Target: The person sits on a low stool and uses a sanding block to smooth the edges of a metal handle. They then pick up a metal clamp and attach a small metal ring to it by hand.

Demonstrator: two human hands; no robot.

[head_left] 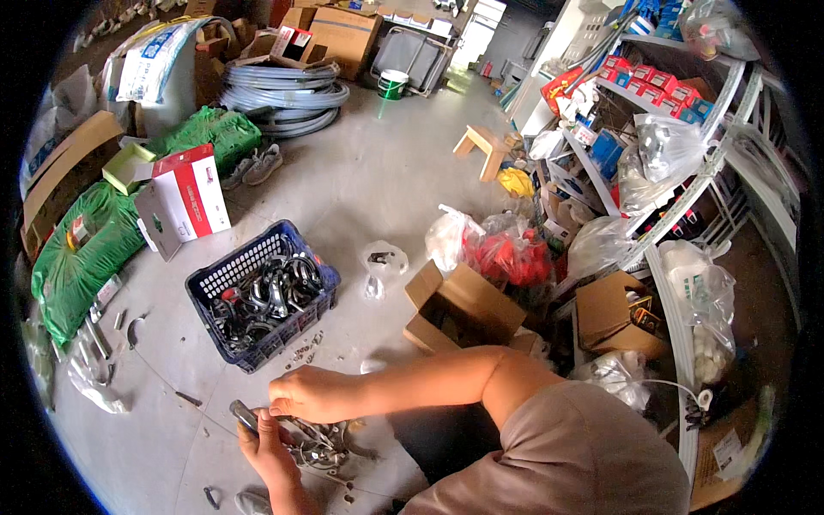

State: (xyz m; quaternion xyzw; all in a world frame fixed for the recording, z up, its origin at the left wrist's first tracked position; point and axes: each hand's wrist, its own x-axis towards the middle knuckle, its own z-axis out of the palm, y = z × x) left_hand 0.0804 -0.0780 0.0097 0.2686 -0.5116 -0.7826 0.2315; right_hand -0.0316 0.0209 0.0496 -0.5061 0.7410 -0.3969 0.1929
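Observation:
My left hand (271,453) is closed around a shiny curved metal piece (244,416), which sticks up between thumb and fingers. Close beside it, my right hand (311,394) has its fingers pinched together; whatever they hold is hidden. Under and behind both hands, a pile of loose metal parts (324,450) lies on the floor, partly covered by my right arm. Farther off stands a dark blue plastic crate (196,296) with perforated walls. It holds many black and chrome curved parts (268,296). Small bits (307,348) are scattered between crate and hands.
An open cardboard box (481,296) and clear bags with red items (515,257) are to the right, before crowded metal shelves (687,206). At left lie green sacks (94,240) and a red-and-white box (190,196). A wooden stool (483,146) and coiled grey pipe (283,96) are farther back.

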